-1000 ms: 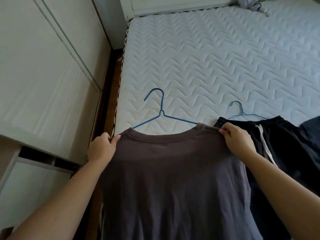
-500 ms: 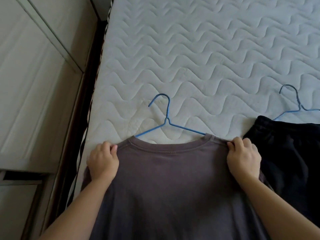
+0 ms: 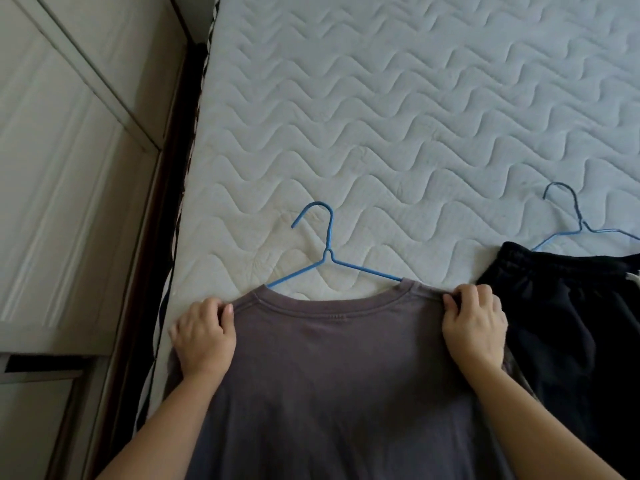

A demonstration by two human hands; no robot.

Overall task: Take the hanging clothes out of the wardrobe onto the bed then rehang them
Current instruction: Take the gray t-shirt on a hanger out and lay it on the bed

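Gripping the grey-brown T-shirt (image 3: 339, 375) at both shoulders, we list the hands first.

- Left hand (image 3: 204, 336): fingers (image 3: 221, 306) curled, pinching the shoulder seam on our left, just beside the collar.
- Right hand (image 3: 474, 327): fingers (image 3: 464, 297) curled likewise, bunching the fabric of the opposite shoulder.
- T-shirt: lies flat on the bed (image 3: 415, 116), near its close edge, collar pointing away from us.
- Blue wire hanger (image 3: 327, 261): both arms enter the neck opening, while the hook and twisted neck lie exposed on the quilted mattress. The cloth covers the arms, so we cannot tell how far they reach into the shoulders.
- Shirt hem and sleeves: cut off at the lower frame edge or hidden under our forearms.
- Black garment (image 3: 571, 323): just right of the shirt, meeting it beneath our right hand. Its gathered waistband is visible, a white drawstring end (image 3: 633, 279) shows at the frame edge, and the rest is cropped.
- Second blue hanger (image 3: 575, 216): hook on the mattress beyond the black garment, one arm cut off.
- White panelled wardrobe (image 3: 69, 168): to the left, separated from the bed by a dark gap.
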